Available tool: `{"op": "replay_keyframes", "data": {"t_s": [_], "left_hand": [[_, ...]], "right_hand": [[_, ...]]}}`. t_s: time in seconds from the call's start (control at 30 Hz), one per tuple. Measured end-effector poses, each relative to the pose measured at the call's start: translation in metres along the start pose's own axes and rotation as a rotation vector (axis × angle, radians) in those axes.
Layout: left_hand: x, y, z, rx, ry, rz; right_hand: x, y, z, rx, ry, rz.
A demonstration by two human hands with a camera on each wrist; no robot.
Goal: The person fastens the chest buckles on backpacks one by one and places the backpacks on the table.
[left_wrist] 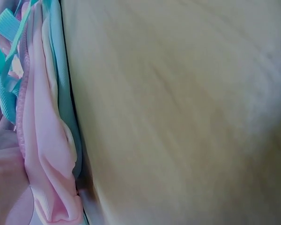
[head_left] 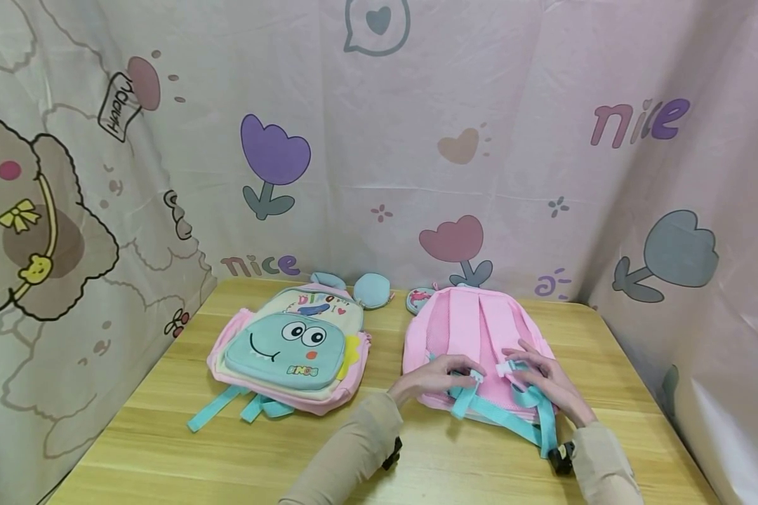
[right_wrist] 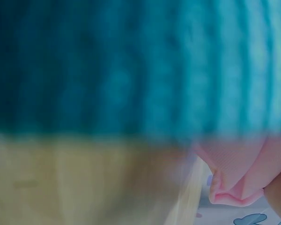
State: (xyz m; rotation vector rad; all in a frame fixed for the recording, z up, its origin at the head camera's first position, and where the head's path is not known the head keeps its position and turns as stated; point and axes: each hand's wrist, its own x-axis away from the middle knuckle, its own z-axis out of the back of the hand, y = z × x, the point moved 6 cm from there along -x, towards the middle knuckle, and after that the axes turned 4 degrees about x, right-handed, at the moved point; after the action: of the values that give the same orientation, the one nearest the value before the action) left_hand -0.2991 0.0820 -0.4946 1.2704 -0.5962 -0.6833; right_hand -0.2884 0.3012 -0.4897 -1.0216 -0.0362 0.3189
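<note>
Left hand (head_left: 436, 376): thumb and fingers pinch a small white plastic buckle piece (head_left: 476, 377) at the end of a flat turquoise webbing strap (head_left: 464, 405).
Right hand (head_left: 551, 377): its fingers look to be pinching a second white plastic buckle piece (head_left: 502, 369) by its turquoise end; the close grip is hard to make out.
Pink fabric backpack with padded shoulder straps (head_left: 480, 333): straps-up on the table (head_left: 133, 449), under and just beyond both sets of fingers.
Done: each buckle piece is in hand, facing the other.
Left: a gap separates them between the fingers; I'd judge them not yet joined.
Pink-and-cream backpack with a turquoise dinosaur pocket (head_left: 284, 361): well left of the left fingers, front up, webbing ends loose; whether its back is finished, I can't tell.
</note>
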Motion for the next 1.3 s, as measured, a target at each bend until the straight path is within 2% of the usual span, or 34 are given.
{"op": "replay_keyframes", "data": {"t_s": [0.2, 0.43, 0.63, 0.77, 0.97, 1.07, 1.3], "left_hand": [[-0.001, -0.001, 0.001, 0.032, 0.008, 0.015], [-0.002, 0.002, 0.0, 0.096, 0.007, 0.014], [-0.002, 0.002, 0.0, 0.147, 0.019, 0.038], [-0.003, -0.001, 0.002, 0.162, 0.084, 0.082], [-0.004, -0.005, 0.005, 0.106, 0.213, 0.126], [-0.004, -0.003, 0.005, 0.115, 0.238, 0.107], [-0.004, 0.001, 0.004, 0.136, 0.226, 0.03]], "right_hand": [[0.003, -0.002, 0.004, 0.053, 0.025, -0.031], [0.005, -0.003, 0.005, 0.035, 0.059, 0.005], [0.004, -0.002, 0.005, 0.049, 0.083, 0.042], [0.004, -0.004, 0.005, 0.062, 0.087, 0.035], [0.002, -0.009, 0.008, 0.114, 0.084, 0.012], [-0.001, -0.012, 0.008, 0.151, 0.078, 0.003], [-0.004, -0.017, 0.003, 0.153, 0.077, -0.039]]}}
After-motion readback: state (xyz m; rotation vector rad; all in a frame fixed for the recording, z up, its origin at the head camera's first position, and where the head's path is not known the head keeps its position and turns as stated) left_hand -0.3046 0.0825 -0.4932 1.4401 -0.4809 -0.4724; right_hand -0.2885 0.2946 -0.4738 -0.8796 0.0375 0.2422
